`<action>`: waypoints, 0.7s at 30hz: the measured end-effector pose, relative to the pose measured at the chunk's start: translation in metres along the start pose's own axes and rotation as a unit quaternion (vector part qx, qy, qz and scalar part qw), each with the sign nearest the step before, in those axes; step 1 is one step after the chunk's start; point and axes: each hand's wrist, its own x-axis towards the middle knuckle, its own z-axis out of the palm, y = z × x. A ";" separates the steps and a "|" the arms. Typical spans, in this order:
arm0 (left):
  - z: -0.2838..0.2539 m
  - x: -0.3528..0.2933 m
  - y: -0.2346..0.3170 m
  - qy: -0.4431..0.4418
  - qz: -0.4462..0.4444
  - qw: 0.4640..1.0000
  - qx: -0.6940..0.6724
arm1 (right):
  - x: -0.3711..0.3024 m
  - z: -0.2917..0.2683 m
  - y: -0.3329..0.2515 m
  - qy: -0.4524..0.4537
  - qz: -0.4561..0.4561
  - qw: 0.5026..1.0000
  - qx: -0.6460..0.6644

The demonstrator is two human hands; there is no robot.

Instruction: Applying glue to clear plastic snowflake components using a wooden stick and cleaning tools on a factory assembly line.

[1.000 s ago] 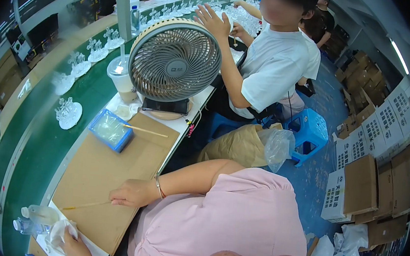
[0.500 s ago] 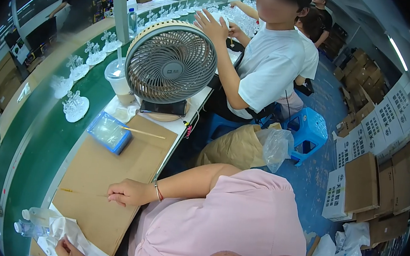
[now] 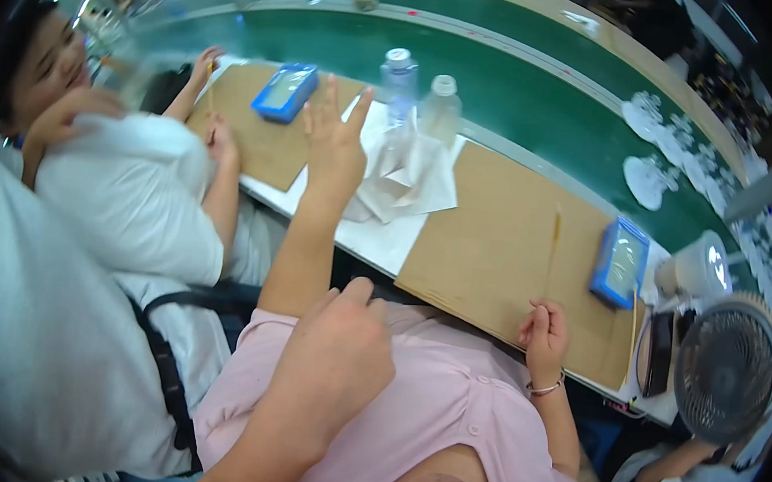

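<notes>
My left hand (image 3: 332, 147) is raised above the white table edge (image 3: 376, 251), beside a crumpled white tissue (image 3: 429, 182). Its fingers are spread, with nothing in them. By the near edge of a brown cardboard sheet (image 3: 490, 223), my right hand (image 3: 546, 335) has its fingers curled in, and no object shows in it. A thin yellowish stick (image 3: 556, 234) lies on that sheet. To its right sits a blue-rimmed box (image 3: 621, 264) with a pale, clear-looking top, a second thin stick (image 3: 634, 321) beside it. Two clear bottles (image 3: 399, 84) stand behind the tissue.
Another person's loosely closed hand (image 3: 344, 339) reaches in over my lap from the lower left. Co-workers in white shirts (image 3: 145, 190) are close on my left. A fan (image 3: 727, 367), phone (image 3: 659, 351) and plastic cup (image 3: 695, 266) stand right. Clear ornaments on white discs (image 3: 649, 181) line the green belt (image 3: 547, 117).
My view has swung left. My left hand has left the white tissue and risen with fingers spread. My right hand has drawn back to the cardboard's near edge. Another person's hand has appeared.
</notes>
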 end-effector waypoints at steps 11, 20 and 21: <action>0.008 -0.024 0.094 -0.083 -0.105 0.632 -0.764 | 0.022 0.018 -0.027 -0.037 -0.136 0.983 -0.121; -0.006 -0.037 0.110 -0.176 -0.140 0.423 -0.878 | 0.016 0.020 -0.032 0.024 -0.165 0.973 -0.161; -0.002 -0.038 0.110 -0.151 -0.126 0.442 -0.875 | 0.015 0.020 -0.033 0.024 -0.164 0.973 -0.161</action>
